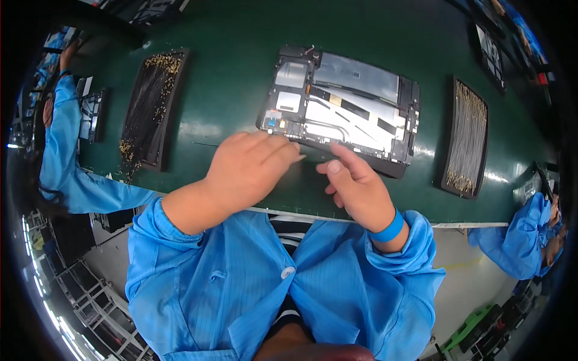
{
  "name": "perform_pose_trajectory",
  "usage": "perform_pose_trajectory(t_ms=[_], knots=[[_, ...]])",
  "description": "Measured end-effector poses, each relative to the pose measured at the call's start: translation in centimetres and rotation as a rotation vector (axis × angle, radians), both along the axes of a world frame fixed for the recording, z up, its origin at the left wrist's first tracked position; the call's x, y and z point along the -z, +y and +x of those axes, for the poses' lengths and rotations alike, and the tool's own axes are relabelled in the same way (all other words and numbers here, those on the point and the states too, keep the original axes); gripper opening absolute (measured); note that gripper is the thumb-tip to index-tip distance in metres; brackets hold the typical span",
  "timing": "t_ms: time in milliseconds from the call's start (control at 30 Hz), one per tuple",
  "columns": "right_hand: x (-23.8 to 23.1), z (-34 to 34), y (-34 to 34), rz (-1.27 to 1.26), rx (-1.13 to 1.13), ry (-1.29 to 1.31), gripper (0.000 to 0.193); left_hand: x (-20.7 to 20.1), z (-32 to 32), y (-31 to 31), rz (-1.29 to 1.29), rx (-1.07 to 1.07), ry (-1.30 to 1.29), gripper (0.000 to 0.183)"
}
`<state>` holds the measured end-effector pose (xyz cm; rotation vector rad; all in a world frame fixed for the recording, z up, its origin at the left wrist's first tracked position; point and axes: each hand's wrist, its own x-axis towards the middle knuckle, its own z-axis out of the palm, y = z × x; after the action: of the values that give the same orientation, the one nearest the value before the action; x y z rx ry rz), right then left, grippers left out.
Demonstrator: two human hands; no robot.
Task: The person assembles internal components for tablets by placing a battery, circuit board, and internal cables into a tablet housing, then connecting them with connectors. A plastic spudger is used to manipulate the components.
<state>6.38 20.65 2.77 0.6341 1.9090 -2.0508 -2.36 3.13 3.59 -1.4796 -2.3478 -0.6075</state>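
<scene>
An opened tablet-like electronic device [355, 114] with silver plates and black strips lies slightly tilted on the green table. At its near left corner is my left hand [244, 168], back upward, its fingers bent and pressed together. Whatever those fingertips may grip is hidden beneath them. My right hand [361, 192], wearing a blue wristband [388, 226], hovers by the device's near edge. Its index finger stretches toward that edge, the thumb stands apart, and the other fingers curl loosely with nothing visible in them. A thin black cable [205, 144] lies left of my left hand.
On the left, a black tray [161, 141] holds many black cables with gold ends. Another black tray [448, 153] on the right carries grey cables with gold ends. Co-workers' blue sleeves [63, 138] show at both sides. The table's near edge [448, 225] runs before me.
</scene>
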Motion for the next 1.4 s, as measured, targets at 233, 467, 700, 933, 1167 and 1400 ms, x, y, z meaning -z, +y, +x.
perform_pose_trajectory(t_ms=[233,467,700,933,1167,1400], knots=[[-0.1,0.5,-0.2,-0.064,-0.22,-0.102,0.029,1.5,1.6,-0.4,-0.08,0.061,-0.12,0.025],[0.7,0.9,0.5,-0.195,-0.278,-0.237,0.03,1.8,2.4,0.2,0.01,0.083,-0.269,0.029],[1.3,0.0,0.4,-0.327,0.124,-0.174,0.03,3.4,1.6,1.5,0.135,-0.05,-0.198,0.016],[0.0,-2.7,0.3,-0.336,0.404,0.043,0.037,4.0,0.5,2.5,0.109,-0.186,-0.234,0.012],[1.5,-3.4,-0.6,0.306,0.505,0.584,0.043,3.3,0.1,2.6,0.012,-0.157,-0.296,0.013],[3.6,-4.4,-1.2,0.312,0.49,0.732,0.038,3.1,-0.1,2.8,-0.018,-0.15,-0.343,0.014]])
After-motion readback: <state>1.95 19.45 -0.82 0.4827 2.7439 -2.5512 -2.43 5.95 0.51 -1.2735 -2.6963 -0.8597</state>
